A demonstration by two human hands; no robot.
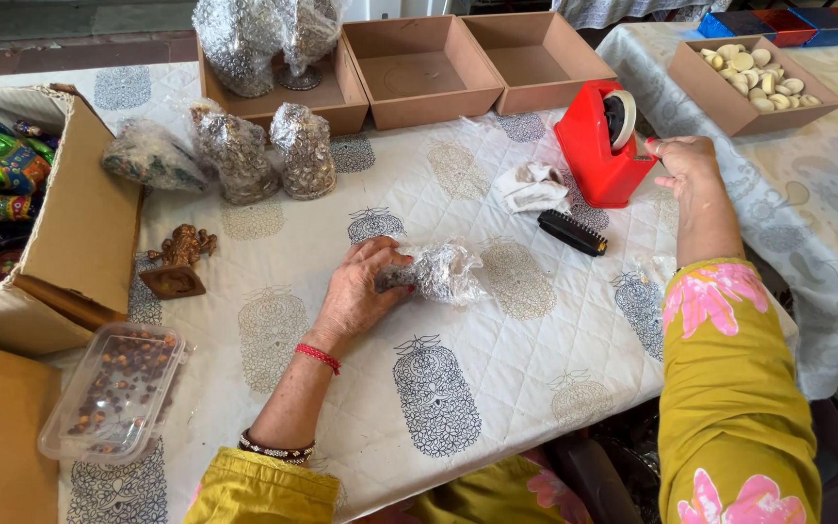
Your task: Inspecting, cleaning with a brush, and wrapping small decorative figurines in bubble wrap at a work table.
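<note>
**Left hand on wrapped bundle, right hand at tape dispenser**

The left hand [356,291] lies on the quilted table [497,369], fingers curled around the near end of a clear-wrapped bundle [438,274]; most of the bundle sticks out to the right of the grasp, resting on the cloth. The right hand [686,165] reaches to the red tape dispenser [598,146], fingertips pinched at its front edge by the tape roll; whether tape is caught between them cannot be told. A black brush [572,233] and a crumpled white cloth [531,186] lie between the hands. Three wrapped bundles [240,155] stand behind, near open cardboard trays [419,68].
</note>
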